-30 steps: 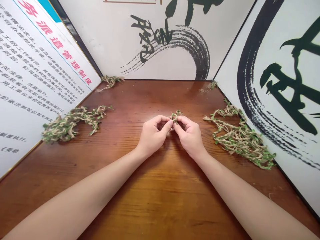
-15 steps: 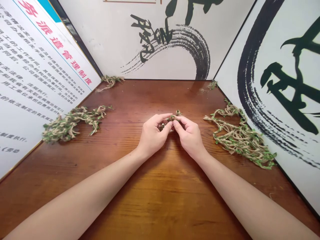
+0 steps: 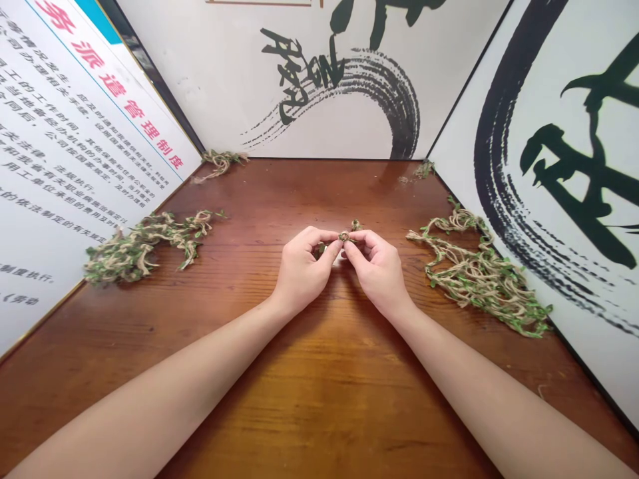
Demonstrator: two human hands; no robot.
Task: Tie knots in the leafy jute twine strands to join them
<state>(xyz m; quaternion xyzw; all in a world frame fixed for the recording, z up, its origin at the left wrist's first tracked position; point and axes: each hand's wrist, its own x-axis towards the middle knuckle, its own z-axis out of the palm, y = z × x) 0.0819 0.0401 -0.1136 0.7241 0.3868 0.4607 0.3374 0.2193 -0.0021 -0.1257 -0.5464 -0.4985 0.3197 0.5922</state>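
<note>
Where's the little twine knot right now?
In the head view, the little twine knot is at the center, pinched between the left hand and right hand, above the wooden table.

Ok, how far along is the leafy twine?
Done: nothing clearly finished shows. In hand: a small coil of leafy jute twine, pinched between the fingertips of the left hand and right hand. Remaining, it seems: the tangled heap of green-leaved twine and the larger heap, both on the brown wooden table.
</note>
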